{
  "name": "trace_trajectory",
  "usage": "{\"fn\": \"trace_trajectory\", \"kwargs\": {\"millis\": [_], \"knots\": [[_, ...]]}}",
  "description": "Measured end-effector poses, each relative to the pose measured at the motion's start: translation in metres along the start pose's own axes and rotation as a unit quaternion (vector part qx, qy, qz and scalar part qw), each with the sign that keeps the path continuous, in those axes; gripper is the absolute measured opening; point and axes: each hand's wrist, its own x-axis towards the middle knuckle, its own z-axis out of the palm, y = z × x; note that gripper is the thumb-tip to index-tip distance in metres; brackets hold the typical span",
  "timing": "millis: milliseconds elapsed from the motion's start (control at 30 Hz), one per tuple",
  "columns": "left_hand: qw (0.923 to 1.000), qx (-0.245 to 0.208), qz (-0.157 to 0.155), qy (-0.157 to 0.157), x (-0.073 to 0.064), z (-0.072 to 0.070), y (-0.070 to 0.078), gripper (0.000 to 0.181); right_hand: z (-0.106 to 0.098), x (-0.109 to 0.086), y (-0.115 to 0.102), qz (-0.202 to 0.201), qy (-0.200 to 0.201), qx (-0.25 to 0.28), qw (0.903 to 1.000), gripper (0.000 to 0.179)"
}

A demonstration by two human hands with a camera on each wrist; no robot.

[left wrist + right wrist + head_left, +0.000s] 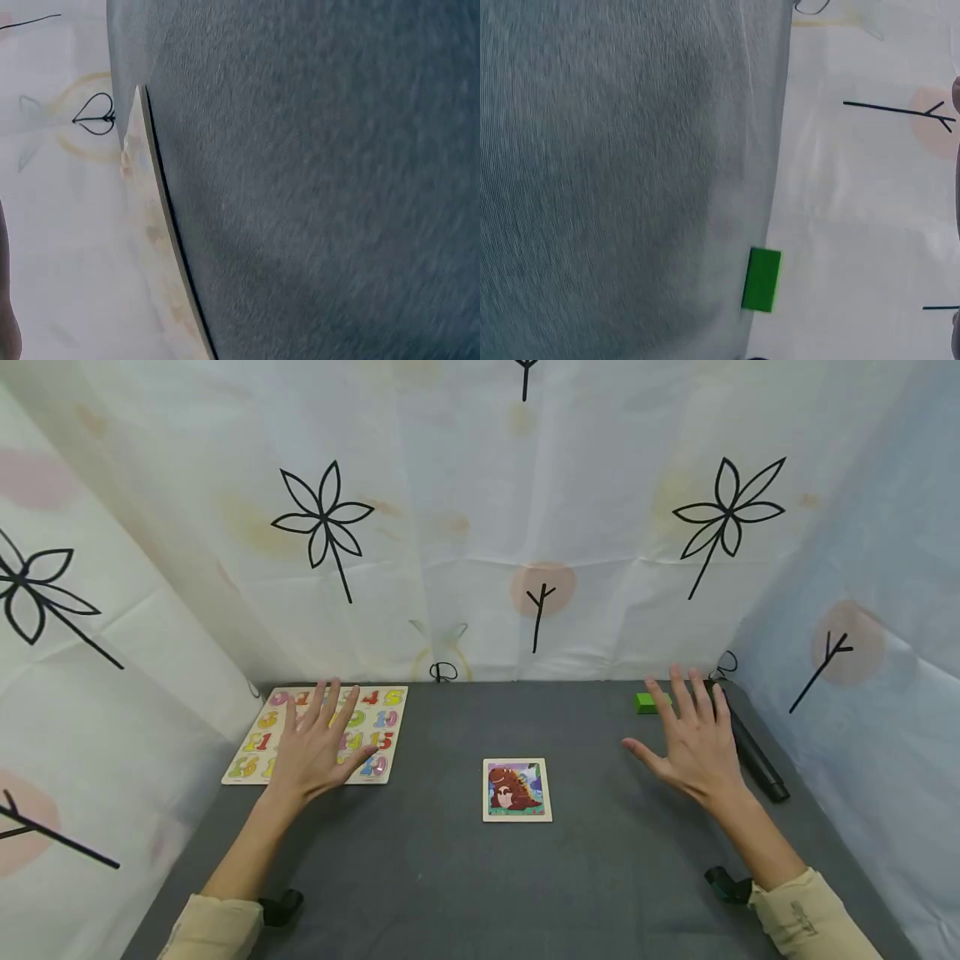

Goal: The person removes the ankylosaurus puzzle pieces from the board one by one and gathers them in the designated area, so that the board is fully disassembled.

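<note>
With fingers spread and straight, my left hand overlaps a number puzzle board in the head view and holds nothing. The board carries rows of colourful numerals, and the hand hides part of them. My right hand is likewise spread and holds nothing. A green block lies just past its fingertips, partly hidden by them; the right wrist view shows the block whole. Between the hands lies a small square picture puzzle with a brown dinosaur in a pale frame.
A long black rod-like object lies along the right side of the grey table, beyond the right hand. White cloth with line-drawn plants hangs behind the table and on both sides. Black wrist devices sit at both cuffs.
</note>
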Motion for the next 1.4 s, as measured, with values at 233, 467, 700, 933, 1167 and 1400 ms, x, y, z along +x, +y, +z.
{"fn": "trace_trajectory", "kwargs": {"millis": [233, 467, 700, 933, 1167, 1400], "knots": [[0.9932, -0.114, -0.024, 0.003, 0.000, 0.006, 0.021, 0.065, 0.010, 0.000, -0.026, -0.007, 0.013, 0.114, 0.9933, 0.085], [0.9672, -0.237, -0.056, -0.072, -0.002, 0.014, 0.062, 0.049, 0.018, 0.003, -0.067, 0.066, -0.082, 0.292, 0.9505, 0.054], [0.9406, -0.322, -0.036, -0.104, -0.001, 0.023, 0.107, 0.031, 0.036, 0.014, -0.097, 0.086, -0.154, 0.407, 0.8963, 0.033], [0.8962, -0.407, -0.069, -0.163, 0.000, 0.037, 0.150, 0.011, 0.062, 0.029, -0.121, 0.069, -0.239, 0.489, 0.8362, 0.025], [0.8749, -0.431, -0.094, -0.200, 0.000, 0.051, 0.177, 0.015, 0.090, 0.045, -0.142, 0.049, -0.312, 0.487, 0.8138, 0.028], [0.8992, -0.392, -0.105, -0.165, -0.004, 0.055, 0.191, 0.014, 0.113, 0.054, -0.145, 0.007, -0.352, 0.458, 0.8164, 0.026]]}}
